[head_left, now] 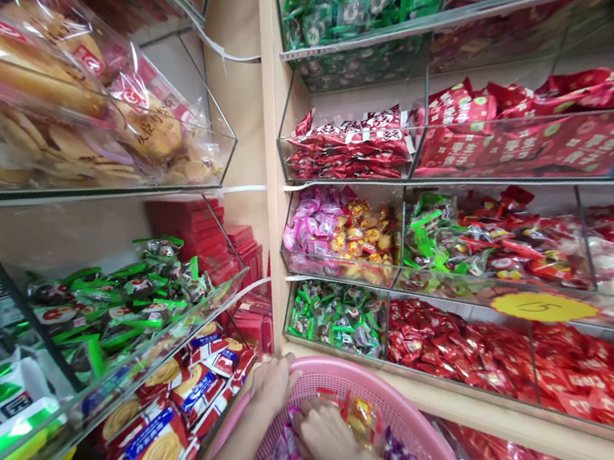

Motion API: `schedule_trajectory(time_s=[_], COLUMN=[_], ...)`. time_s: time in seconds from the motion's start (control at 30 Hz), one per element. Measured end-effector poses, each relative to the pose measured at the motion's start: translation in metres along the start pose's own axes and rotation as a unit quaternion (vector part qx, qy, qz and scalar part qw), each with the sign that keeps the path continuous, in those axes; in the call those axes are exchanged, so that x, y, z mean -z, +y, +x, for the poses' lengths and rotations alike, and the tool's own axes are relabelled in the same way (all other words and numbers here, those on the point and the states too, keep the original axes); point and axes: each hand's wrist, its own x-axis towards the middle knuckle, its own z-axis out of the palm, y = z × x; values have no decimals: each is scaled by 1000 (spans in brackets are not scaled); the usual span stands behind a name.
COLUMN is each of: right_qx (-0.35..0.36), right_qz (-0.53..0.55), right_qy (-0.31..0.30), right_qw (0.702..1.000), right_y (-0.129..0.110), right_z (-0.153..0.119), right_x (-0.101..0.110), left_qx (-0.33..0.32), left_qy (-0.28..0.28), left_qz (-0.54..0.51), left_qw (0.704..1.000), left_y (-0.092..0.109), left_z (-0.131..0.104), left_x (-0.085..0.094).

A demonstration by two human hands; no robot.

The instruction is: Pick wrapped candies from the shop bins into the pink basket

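A pink plastic basket (395, 393) with holes in its wall stands low at the bottom middle. My left hand (271, 383) is closed over its far left rim. Inside the basket, my right hand (325, 431) reaches down with bent fingers among wrapped sweets. Purple-wrapped sweets (279, 458) lie by its fingertips, and I cannot make out what the fingers hold. Beside that hand is a clear packet with yellow contents (361, 416). More dark purple sweets (399, 455) rest against the basket's right side.
Clear-fronted bins of green-wrapped sweets (340, 324) and red-wrapped sweets (460, 345) line the right shelves. Left shelves hold packaged buns (26, 64), green packets (122, 294) and biscuit packs (155, 453). A wooden post (267, 152) stands between. A yellow price tag (543, 306) hangs at right.
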Motion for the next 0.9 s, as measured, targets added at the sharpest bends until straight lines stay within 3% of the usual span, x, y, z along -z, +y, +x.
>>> schedule_trajectory(time_s=[0.13,0.3,0.43,0.67,0.8,0.9], right_qx=[15,7,-14,-24,-72,-81], right_qz=[74,170,173,82,66,78], right_qy=[-10,27,51,-40,-88,-103], right_qw=[997,985,984,996,991,988], right_y=[5,38,53,27,29,34], right_z=[-10,-13,-18,-27,-23,-22], right_x=[3,17,27,11,1,5], left_qx=[4,2,-1,5,1,-7], left_qy=[-2,4,-4,-14,-8,3], left_qz=[1,3,6,-3,2,3], left_qw=[1000,1000,1000,1000,1000,1000], left_y=[0,1,3,5,4,3], left_z=[1,0,0,0,0,0], left_x=[-2,-1,1,4,4,4])
